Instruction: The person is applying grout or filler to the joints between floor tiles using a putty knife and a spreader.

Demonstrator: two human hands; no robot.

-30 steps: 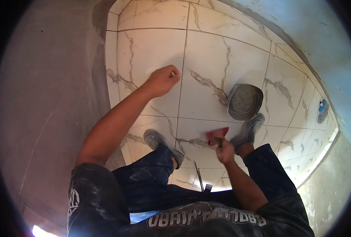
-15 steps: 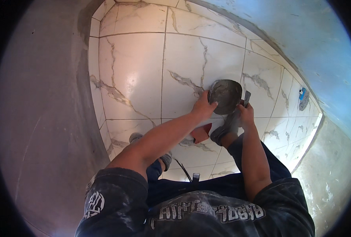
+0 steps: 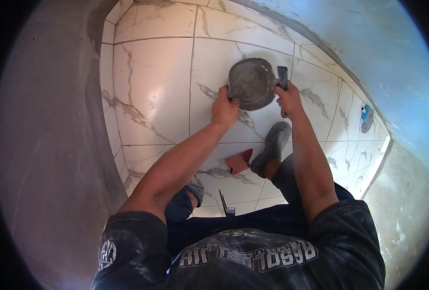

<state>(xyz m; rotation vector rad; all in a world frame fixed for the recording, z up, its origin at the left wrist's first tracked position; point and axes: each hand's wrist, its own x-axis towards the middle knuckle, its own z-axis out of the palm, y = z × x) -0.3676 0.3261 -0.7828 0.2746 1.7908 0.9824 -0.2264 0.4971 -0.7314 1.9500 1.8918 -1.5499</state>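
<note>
Both my hands hold a dark, shallow bowl [image 3: 259, 107] up over the tiled floor, tilted so its inside faces me. Grey paste [image 3: 249, 83] coats the inside. My left hand [image 3: 225, 108] is closed on the near left rim, thumb on the inner side. On the other side my right hand [image 3: 290, 100] grips the right rim and also clasps a putty knife [image 3: 282, 76], its dark blade pointing away from me. The knife's handle is mostly hidden in the fingers. A red flat scraper-like piece [image 3: 239, 162] lies on the tiles, just left of my right shoe.
White marble-patterned tiles [image 3: 151, 92] cover the floor. Grey walls rise at left [image 3: 50, 121] and right [image 3: 402, 203]. A blue-and-grey object [image 3: 366, 118] sits at the far right edge. My right shoe [image 3: 276, 141] is below the bowl. Thin dark sticks [image 3: 223, 202] lie between my legs.
Both hands have carried the bowl and putty knife away from me and a little to the left. More of my right shoe shows now.
</note>
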